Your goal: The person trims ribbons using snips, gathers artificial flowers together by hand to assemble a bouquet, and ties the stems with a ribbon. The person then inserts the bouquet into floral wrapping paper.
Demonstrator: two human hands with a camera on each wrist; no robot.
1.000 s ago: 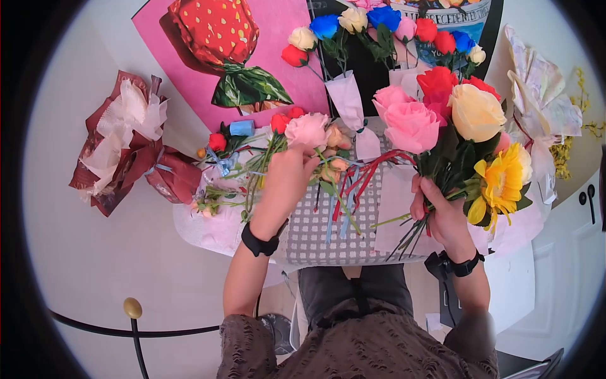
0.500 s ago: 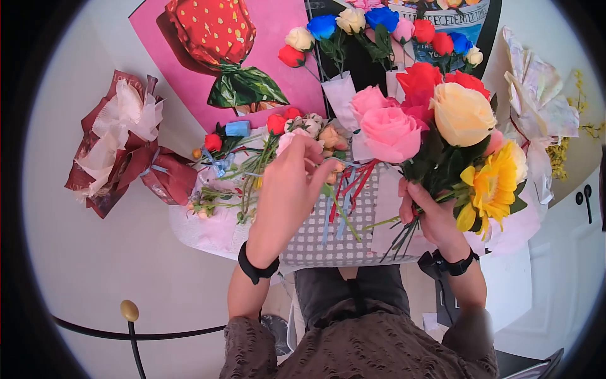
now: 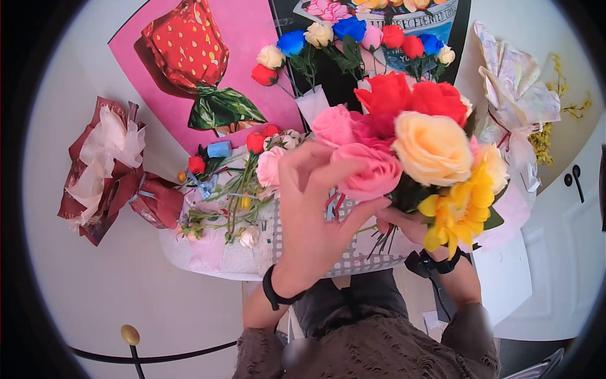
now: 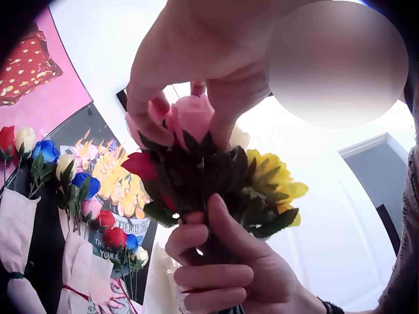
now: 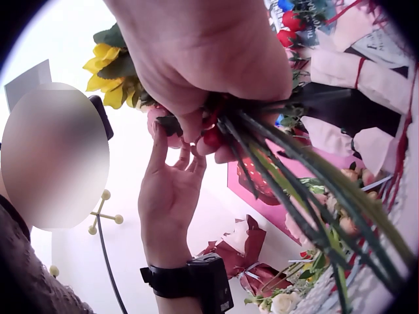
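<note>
My right hand point(image 3: 409, 226) grips the gathered stems point(image 5: 288, 163) of a bouquet, with the thumb along them in the left wrist view. Red roses point(image 3: 435, 101), a cream rose point(image 3: 435, 148) and a yellow sunflower point(image 3: 459, 211) crowd its top. At its left side is a pink rose point(image 3: 368, 170). My left hand point(image 3: 306, 218) has its bent fingers and thumb around a pink rose head point(image 4: 192, 121), fingertips at its base. Dark green leaves point(image 4: 222, 173) fill the space between blooms and right hand. The stem ends fan out below that hand in the right wrist view.
Loose flowers lie on the table at left, with a pale pink rose point(image 3: 270, 167) and a blue roll point(image 3: 219, 150). A dark red wrapped bouquet point(image 3: 113, 164) stands at far left, a pale wrapped one point(image 3: 514, 95) at right. Blue roses point(image 3: 350, 29) and others line the back.
My left hand has come away from the loose flowers and moved right to the bouquet's pink rose. The bouquet, held by my right hand, has shifted left in view.
</note>
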